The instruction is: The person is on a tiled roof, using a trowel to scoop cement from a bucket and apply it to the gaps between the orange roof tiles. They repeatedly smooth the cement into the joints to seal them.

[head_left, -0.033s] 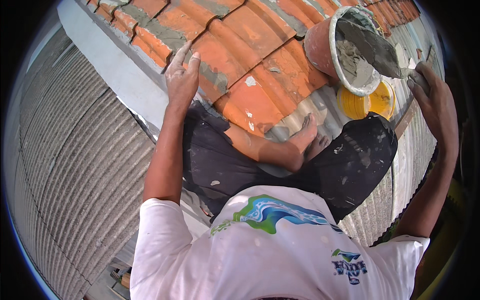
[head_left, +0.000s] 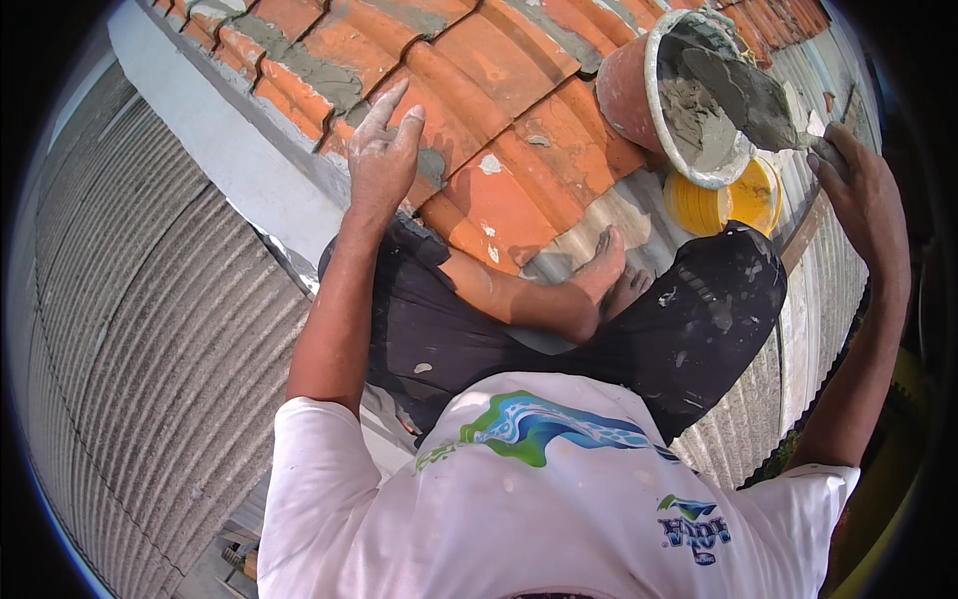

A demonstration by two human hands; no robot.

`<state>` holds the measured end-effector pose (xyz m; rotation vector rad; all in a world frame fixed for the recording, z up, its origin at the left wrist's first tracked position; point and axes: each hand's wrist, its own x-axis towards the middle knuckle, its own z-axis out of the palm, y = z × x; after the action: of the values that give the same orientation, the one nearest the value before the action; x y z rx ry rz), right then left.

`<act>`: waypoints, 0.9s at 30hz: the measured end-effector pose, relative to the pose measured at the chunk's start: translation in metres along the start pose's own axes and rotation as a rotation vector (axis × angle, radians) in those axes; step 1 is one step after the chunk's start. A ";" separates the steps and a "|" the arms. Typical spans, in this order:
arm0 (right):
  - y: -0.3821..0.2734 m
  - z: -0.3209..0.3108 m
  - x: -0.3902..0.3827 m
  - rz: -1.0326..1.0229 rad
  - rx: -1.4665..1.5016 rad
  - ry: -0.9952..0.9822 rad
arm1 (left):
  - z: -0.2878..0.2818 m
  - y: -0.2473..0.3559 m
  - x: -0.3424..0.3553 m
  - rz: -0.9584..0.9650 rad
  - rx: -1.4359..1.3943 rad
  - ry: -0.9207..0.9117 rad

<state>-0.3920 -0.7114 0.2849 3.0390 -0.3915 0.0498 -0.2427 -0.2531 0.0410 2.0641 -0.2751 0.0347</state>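
My left hand (head_left: 382, 158) is raised over or against the orange roof tiles (head_left: 469, 150), fingers stretched and apart, holding nothing. Whether its fingertips touch a tile I cannot tell. My right hand (head_left: 853, 195) grips the handle of a trowel (head_left: 738, 95), whose grey, mortar-coated blade is inside the top of a reddish bucket (head_left: 629, 95). Grey mortar (head_left: 699, 125) shows in the bucket below the blade. Patches of grey mortar (head_left: 329, 80) also lie along some tile joints at the upper left.
I sit cross-legged and barefoot on the roof. A yellow container (head_left: 689, 205) stands just below the bucket, near my right knee. A pale flashing strip (head_left: 195, 140) edges the tiles at left, with corrugated sheets (head_left: 140, 379) beyond it. More corrugated sheeting (head_left: 813, 290) lies at right.
My left hand has shifted a little to the right, its fingers still apart. The view has shifted slightly. My right hand still grips the trowel at the bucket.
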 end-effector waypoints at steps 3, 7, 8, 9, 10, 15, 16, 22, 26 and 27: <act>0.028 0.039 0.031 -0.131 -0.223 -0.128 | 0.092 0.068 -0.002 0.015 -0.133 -0.296; 0.023 0.104 0.068 -0.175 -0.289 -0.200 | 0.200 0.116 -0.009 0.041 -0.360 -0.393; 0.024 0.114 0.074 -0.200 -0.332 -0.248 | 0.220 0.120 -0.011 0.031 -0.435 -0.366; 0.025 0.122 0.082 -0.243 -0.360 -0.280 | 0.234 0.121 -0.010 -0.010 -0.539 -0.387; 0.025 0.131 0.089 -0.323 -0.343 -0.280 | 0.247 0.122 -0.010 -0.053 -0.642 -0.405; 0.045 0.145 0.110 -0.381 -0.286 -0.355 | 0.276 0.126 -0.026 -0.129 -0.803 -0.243; 0.048 0.147 0.115 -0.391 -0.286 -0.431 | 0.280 0.128 -0.030 -0.152 -0.776 -0.222; 0.068 0.158 0.108 -0.023 0.304 -0.829 | 0.283 0.132 -0.031 -0.134 -0.700 -0.219; 0.090 0.156 0.079 0.137 0.799 -0.868 | 0.261 0.146 -0.032 -0.110 -0.583 -0.190; 0.099 0.147 0.073 0.110 0.931 -0.911 | 0.253 0.150 -0.033 -0.180 -0.557 -0.238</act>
<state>-0.3428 -0.8368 0.1491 3.6824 -0.7390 -1.6024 -0.3293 -0.5360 0.0412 1.5282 -0.2134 -0.3614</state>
